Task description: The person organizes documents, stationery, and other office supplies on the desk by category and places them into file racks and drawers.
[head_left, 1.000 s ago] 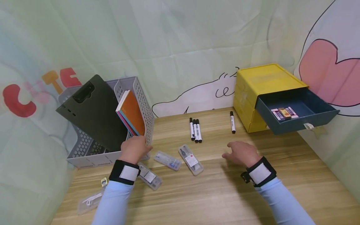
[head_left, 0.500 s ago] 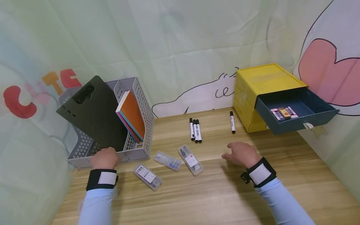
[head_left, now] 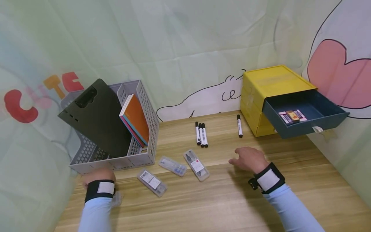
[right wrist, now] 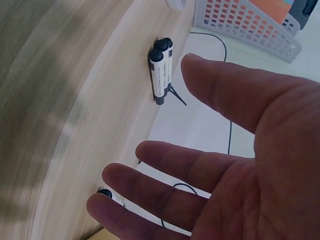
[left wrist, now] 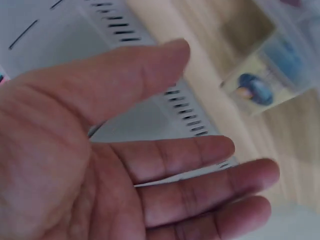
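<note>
My left hand point(head_left: 99, 176) hovers at the front left of the grey desk organizer point(head_left: 133, 160), holding nothing. In the left wrist view its fingers point(left wrist: 195, 185) are spread apart from the thumb. Beyond them are a small cream box with a blue round print point(left wrist: 257, 90) and part of a clear plastic case point(left wrist: 295, 22). My left wrist and forearm cover most of that case point(head_left: 117, 199) in the head view. Over the table's right half, my right hand point(head_left: 248, 159) has loosely extended fingers and holds nothing; a single marker point(head_left: 239, 126) lies beyond it.
The organizer holds a black clipboard point(head_left: 99, 119) and several thin notebooks point(head_left: 137, 117). Three clear cases point(head_left: 152, 182) and three markers point(head_left: 201, 134) lie mid-table. At right, a yellow drawer box point(head_left: 275, 80) has its dark blue drawer point(head_left: 313, 124) pulled out, with small boxes point(head_left: 292, 116) inside.
My left hand has left the notebooks, which now stand in the organizer's right section, and moved left and toward me, past the organizer's front edge. The right hand has stayed in place.
</note>
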A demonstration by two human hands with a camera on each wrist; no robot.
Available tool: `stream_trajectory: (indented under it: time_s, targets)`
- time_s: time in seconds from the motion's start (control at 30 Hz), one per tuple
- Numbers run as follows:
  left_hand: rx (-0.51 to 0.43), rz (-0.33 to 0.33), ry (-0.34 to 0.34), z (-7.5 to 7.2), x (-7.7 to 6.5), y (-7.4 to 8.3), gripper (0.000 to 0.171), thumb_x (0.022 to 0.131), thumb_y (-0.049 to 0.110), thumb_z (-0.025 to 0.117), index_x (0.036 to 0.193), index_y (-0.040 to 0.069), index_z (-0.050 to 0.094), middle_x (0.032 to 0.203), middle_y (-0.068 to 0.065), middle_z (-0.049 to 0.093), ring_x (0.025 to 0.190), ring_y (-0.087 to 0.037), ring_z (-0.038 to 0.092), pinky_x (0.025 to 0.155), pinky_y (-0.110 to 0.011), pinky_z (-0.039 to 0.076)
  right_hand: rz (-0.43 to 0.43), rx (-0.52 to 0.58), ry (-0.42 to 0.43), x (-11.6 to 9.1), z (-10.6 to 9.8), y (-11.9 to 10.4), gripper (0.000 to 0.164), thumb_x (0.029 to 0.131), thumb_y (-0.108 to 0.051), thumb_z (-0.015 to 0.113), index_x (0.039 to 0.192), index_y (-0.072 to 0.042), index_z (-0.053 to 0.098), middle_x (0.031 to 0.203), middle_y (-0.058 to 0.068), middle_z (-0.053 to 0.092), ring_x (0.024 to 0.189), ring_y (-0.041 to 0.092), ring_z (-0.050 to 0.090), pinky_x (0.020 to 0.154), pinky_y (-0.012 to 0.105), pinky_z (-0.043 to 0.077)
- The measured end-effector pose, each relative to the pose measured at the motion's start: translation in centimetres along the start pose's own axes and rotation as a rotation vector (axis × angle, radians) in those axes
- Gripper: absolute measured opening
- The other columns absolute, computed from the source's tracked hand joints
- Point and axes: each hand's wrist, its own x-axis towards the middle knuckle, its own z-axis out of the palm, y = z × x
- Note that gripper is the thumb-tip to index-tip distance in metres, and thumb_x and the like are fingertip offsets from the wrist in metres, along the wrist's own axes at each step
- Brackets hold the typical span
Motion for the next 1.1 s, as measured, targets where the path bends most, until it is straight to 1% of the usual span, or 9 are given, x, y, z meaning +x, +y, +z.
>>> stream_trajectory:
  time_s: [0.17,0.3,0.47,0.57,0.67,0.83,0.93,0.97,1.1]
  targets:
    - [-0.032,0.038,0.010,2.1,1.3,-0.6,0.022,0.089,0.009,0.055,0.077,-0.008,0.063,0.074,-0.022,0.055,0.069,-0.034,0.053,0.059,-0.043,0.047,0.004,0.003,-0.009,0.0,0.1,0.0,0.054,0.093,-0.038,0.067,0.124,0.005,0.062,0.119,0.024,0.065,0.110,0.040,0.061,0.090,0.056,0.048]
    - [-0.059,0.106,0.037,2.7,1.5,-0.8,0.023,0.090,0.008,0.054,0.076,-0.007,0.064,0.072,-0.021,0.058,0.067,-0.033,0.056,0.057,-0.045,0.048,0.002,0.005,-0.008,0.1,0.1,0.0,0.054,0.093,-0.038,0.068,0.124,0.005,0.062,0.120,0.024,0.065,0.110,0.040,0.061,0.090,0.056,0.048]
    - [-0.078,0.161,0.050,2.2,1.2,-0.3,0.021,0.089,0.006,0.052,0.078,-0.006,0.064,0.069,-0.018,0.058,0.066,-0.032,0.056,0.055,-0.042,0.045,-0.003,0.001,-0.005,0.1,0.1,0.0,0.054,0.093,-0.039,0.067,0.124,0.005,0.062,0.120,0.024,0.065,0.111,0.041,0.060,0.090,0.056,0.048]
    - [-0.056,0.173,0.031,1.8,0.7,0.2,0.019,0.090,0.005,0.052,0.083,-0.008,0.064,0.072,-0.019,0.059,0.067,-0.032,0.056,0.056,-0.041,0.046,-0.007,0.000,-0.007,0.1,0.1,0.0,0.054,0.093,-0.039,0.067,0.124,0.005,0.062,0.120,0.024,0.065,0.111,0.041,0.060,0.090,0.056,0.048]
    - [-0.028,0.213,0.030,1.1,0.3,0.8,0.019,0.090,0.006,0.055,0.088,-0.010,0.065,0.078,-0.022,0.062,0.070,-0.033,0.058,0.059,-0.045,0.049,-0.006,-0.003,-0.008,0.1,0.1,0.0,0.054,0.093,-0.039,0.067,0.124,0.005,0.063,0.120,0.024,0.065,0.111,0.040,0.060,0.090,0.055,0.048]
    - [-0.015,0.370,0.107,-0.3,-0.5,2.3,0.025,0.084,0.007,0.059,0.100,-0.012,0.063,0.090,-0.029,0.065,0.072,-0.035,0.061,0.061,-0.052,0.052,-0.002,-0.006,-0.012,0.0,0.2,-0.1,0.054,0.093,-0.039,0.067,0.124,0.005,0.063,0.120,0.023,0.065,0.111,0.040,0.060,0.091,0.055,0.048]
    - [0.043,0.482,0.118,-1.0,-1.4,3.6,0.019,0.082,0.006,0.061,0.091,-0.010,0.066,0.085,-0.027,0.066,0.068,-0.032,0.062,0.060,-0.052,0.052,-0.004,-0.004,-0.010,0.0,0.2,-0.1,0.053,0.093,-0.038,0.068,0.123,0.005,0.063,0.120,0.023,0.065,0.111,0.040,0.061,0.090,0.055,0.048]
    - [0.068,0.515,0.105,-1.2,-1.8,4.1,0.016,0.082,0.006,0.062,0.087,-0.009,0.067,0.082,-0.025,0.067,0.066,-0.031,0.061,0.060,-0.051,0.052,-0.005,-0.004,-0.009,-0.1,0.2,-0.1,0.053,0.093,-0.038,0.068,0.123,0.005,0.063,0.120,0.023,0.065,0.111,0.040,0.061,0.090,0.055,0.048]
    - [0.142,0.613,0.011,-2.0,-3.3,6.9,0.010,0.082,0.004,0.065,0.081,-0.004,0.071,0.079,-0.017,0.067,0.065,-0.025,0.059,0.062,-0.045,0.051,-0.012,-0.009,0.000,-0.1,0.4,-0.1,0.052,0.092,-0.038,0.068,0.122,0.005,0.064,0.118,0.023,0.066,0.109,0.039,0.062,0.089,0.055,0.049]
